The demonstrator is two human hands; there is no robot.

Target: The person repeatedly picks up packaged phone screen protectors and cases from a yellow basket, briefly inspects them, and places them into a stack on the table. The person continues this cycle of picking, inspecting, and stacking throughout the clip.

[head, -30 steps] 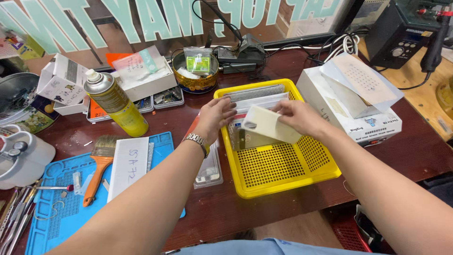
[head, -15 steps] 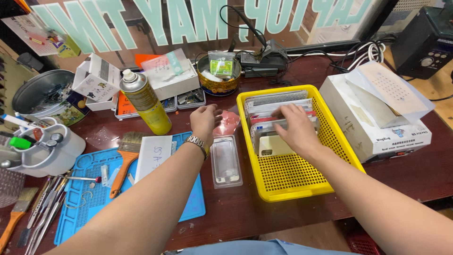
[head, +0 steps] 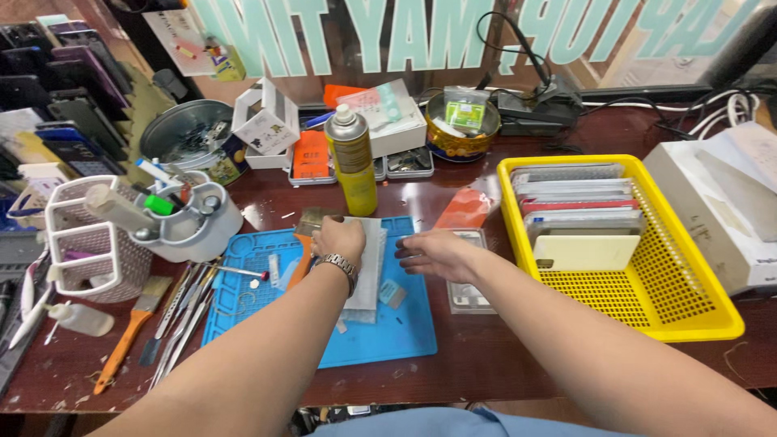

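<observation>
White flat pack (head: 368, 263) lies on the blue work mat (head: 405, 332), near its top edge. Left hand (head: 340, 239) is curled down onto the pack's top-left corner, pinning it; a metal watch sits on that wrist. Right hand (head: 433, 252) hovers flat at the pack's right edge, fingers stretched out and together, holding nothing.

Looks like the positioning step: pack being squared up on the mat. Next move likely needs the right hand to get a grip on the free edge while the left holds it down.

Right of the mat: clear tray (head: 469, 275), then yellow basket (head: 688, 320) of cases. Behind the mat: yellow spray can (head: 354, 162).
</observation>
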